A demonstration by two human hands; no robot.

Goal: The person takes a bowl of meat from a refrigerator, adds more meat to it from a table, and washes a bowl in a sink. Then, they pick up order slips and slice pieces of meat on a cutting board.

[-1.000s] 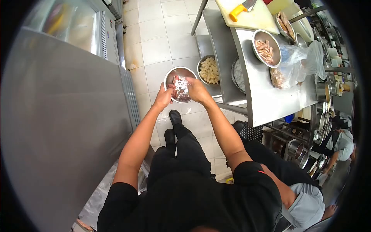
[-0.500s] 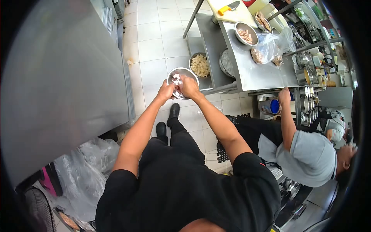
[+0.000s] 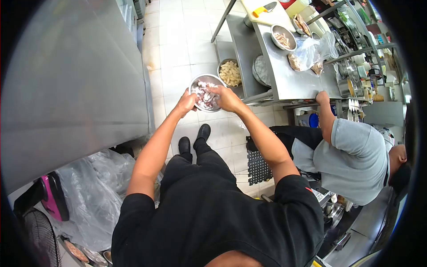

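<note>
Your left hand's grip closes on the round metal bowl's rim at nine o'clock; your right hand, fingers loosely curled, touches glossy red pieces streaked with white powder inside.

So the table was bare-looking steel, with a pale cutting board at one end and a yellow-handled knife lying flat on that. Just beside the board sat a metal bowl of thin pinkish strips, then a clear plastic bag with brownish stuff inside. Another bowl held bigger meaty pieces. The shelf underneath had a round container of something white, can't tell what. A bowl of pale yellow chunks sat lower down. Floor was light tile, kinda stained, with a black holey mat on it.
</note>
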